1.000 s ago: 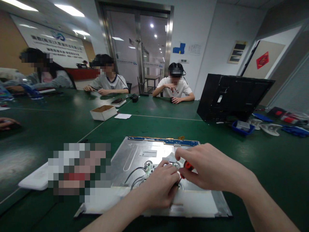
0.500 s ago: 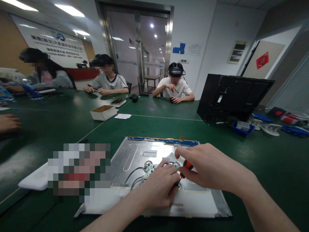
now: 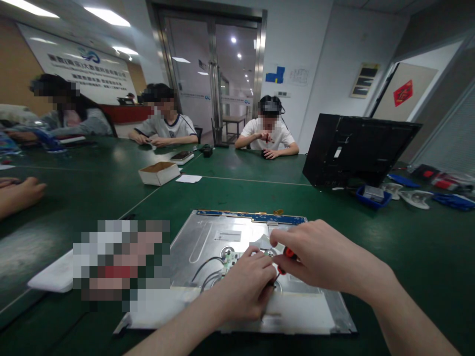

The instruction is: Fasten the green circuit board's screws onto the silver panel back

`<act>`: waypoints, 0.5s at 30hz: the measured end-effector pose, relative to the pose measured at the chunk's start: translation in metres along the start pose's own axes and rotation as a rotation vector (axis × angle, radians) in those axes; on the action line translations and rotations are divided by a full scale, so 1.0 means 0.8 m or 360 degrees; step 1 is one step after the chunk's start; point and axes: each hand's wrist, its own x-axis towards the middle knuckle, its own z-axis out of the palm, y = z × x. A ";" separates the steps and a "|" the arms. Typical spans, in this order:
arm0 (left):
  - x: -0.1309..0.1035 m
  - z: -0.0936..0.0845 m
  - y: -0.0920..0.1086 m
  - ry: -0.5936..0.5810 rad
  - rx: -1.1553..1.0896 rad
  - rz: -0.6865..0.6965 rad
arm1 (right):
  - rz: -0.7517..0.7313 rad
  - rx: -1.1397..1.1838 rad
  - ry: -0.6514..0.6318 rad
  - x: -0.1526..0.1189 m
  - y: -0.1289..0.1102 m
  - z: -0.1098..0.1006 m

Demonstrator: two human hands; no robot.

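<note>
A flat metal display panel [image 3: 208, 232] lies before me, with a blue circuit strip [image 3: 252, 216] along its far edge. My right hand [image 3: 309, 252] is closed around the red-and-black handle of a screwdriver [image 3: 282, 269], whose thin shaft slants down toward the panel beside my left fingers. My left hand [image 3: 250, 284] rests on the panel with bent fingers, partly covering a small green circuit board [image 3: 230, 259] with dark wires. Whatever is under those fingers, and the screwdriver's tip, is hidden.
A white open box [image 3: 159, 174] and a paper slip [image 3: 189, 178] lie beyond the panel. At right stand a black monitor [image 3: 359, 148] and a blue tray [image 3: 373, 197]. A co-worker's hand [image 3: 22, 195] rests at left; several people sit across the green table [image 3: 237, 193].
My right hand and the screwdriver handle have turned slightly; my left hand stays in place. The co-worker's hand at left has moved further into view.
</note>
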 end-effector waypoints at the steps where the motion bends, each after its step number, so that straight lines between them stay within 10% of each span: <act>1: 0.000 0.001 0.000 -0.0001 0.0005 0.0000 | -0.0026 0.0026 0.0008 -0.002 0.000 -0.001; 15: 0.000 -0.002 0.001 -0.0011 -0.0012 -0.0031 | 0.0045 -0.0009 -0.0005 0.000 0.002 0.003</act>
